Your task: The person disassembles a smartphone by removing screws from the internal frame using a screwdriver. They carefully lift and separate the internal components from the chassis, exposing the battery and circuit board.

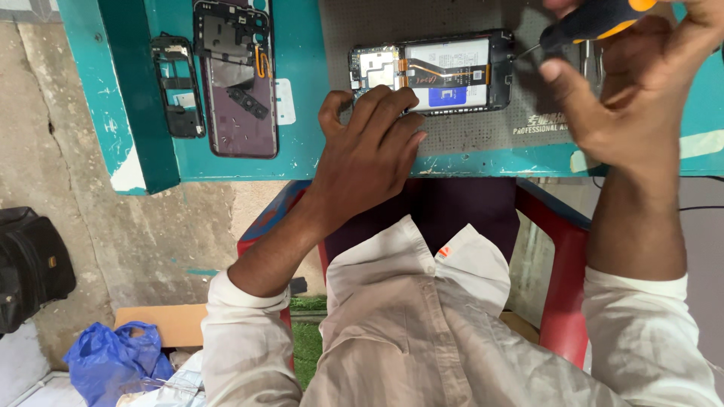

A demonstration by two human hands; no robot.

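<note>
An opened smartphone [445,71] lies back-up on a grey work mat [452,139], its battery and circuit board exposed. My left hand [369,151] rests on the mat with its fingers pressing the phone's near edge. My right hand [626,90] grips a black and orange screwdriver [588,22]. Its thin tip touches the right end of the phone.
The mat lies on a teal table [302,151]. At the left of the table lie a dark phone back cover [237,113] and a black inner frame [177,87]. Below are a red chair [566,286], a black bag [30,264], a blue plastic bag [113,362] and cardboard [170,324].
</note>
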